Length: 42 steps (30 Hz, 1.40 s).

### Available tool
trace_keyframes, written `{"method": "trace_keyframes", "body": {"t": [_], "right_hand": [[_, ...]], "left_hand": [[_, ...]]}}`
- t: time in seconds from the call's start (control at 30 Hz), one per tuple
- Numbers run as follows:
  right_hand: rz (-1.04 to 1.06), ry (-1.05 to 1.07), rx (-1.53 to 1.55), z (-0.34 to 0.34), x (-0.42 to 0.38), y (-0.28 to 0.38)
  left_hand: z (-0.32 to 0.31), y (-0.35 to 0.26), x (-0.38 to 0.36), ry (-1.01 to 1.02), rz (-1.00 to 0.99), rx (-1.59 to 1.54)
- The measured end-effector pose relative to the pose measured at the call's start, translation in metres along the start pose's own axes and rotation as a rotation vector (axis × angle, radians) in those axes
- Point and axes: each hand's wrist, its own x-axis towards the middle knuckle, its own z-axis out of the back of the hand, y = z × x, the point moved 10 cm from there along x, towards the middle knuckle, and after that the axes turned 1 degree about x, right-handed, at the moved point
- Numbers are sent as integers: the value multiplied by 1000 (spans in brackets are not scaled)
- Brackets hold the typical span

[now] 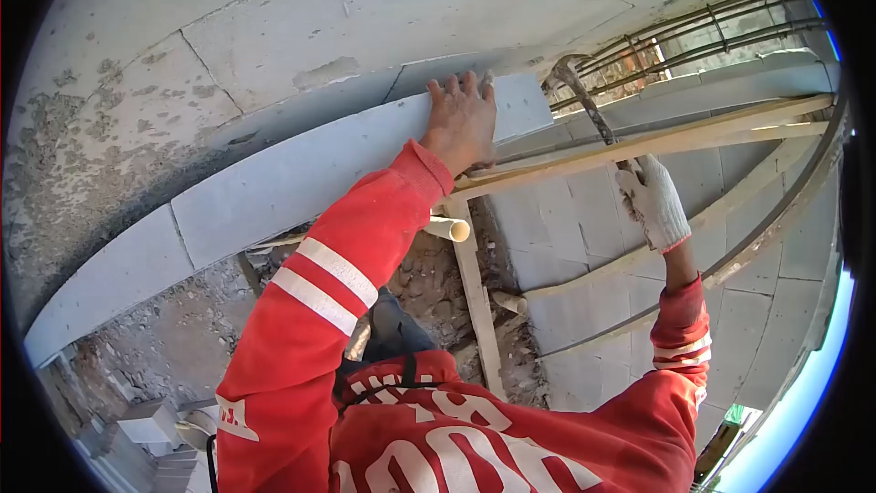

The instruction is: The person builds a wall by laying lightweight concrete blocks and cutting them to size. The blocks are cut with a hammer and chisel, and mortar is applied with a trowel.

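Note:
My left hand point(462, 120), bare, lies with fingers stretched out over the end of a pale grey wall block point(301, 178). Gripped in my right hand point(655, 203), which wears a white knitted glove, is a hammer point(591, 110). Its metal head points up and left, close to the block's right end and the steel bars. A wooden batten point(693, 132) crosses in front of the hammer handle, just above my right hand. The lower end of the handle is hidden by my fingers.
Steel reinforcing bars point(712, 36) run along a gap at the upper right. An upright wooden post point(476, 301) and a pale pipe point(449, 228) stand below the batten. Rubble ground point(182, 329) lies far below, with stacked blocks point(151, 424) at lower left.

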Motion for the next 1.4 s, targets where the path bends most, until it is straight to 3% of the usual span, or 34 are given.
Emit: {"method": "trace_keyframes", "body": {"t": [0.07, 0.1, 0.2, 0.3, 0.4, 0.5, 0.63, 1.13, 1.4], "right_hand": [[-114, 11, 42, -7, -14, 16], [-118, 13, 141, -24, -4, -14], [87, -95, 181, -17, -11, -13], [16, -76, 297, -31, -24, -13], [132, -206, 340, -35, -29, -22], [79, -180, 482, -50, -38, -36], [29, -202, 668, -58, -54, -49], [90, -204, 644, -65, -61, -49], [90, -192, 644, -65, -65, -50]], "left_hand": [[4, 8, 4, -168, 2, 25], [1, 2, 8, -143, -15, 120], [12, -6, 1, -121, 3, 34], [10, -4, 0, -144, 18, 47], [12, -4, 4, -139, 29, 71], [2, -3, 1, -88, 46, 69], [9, -4, 5, -186, 36, 93], [9, -4, 4, -264, 8, 141], [6, -3, 5, -173, 22, 115]]}}
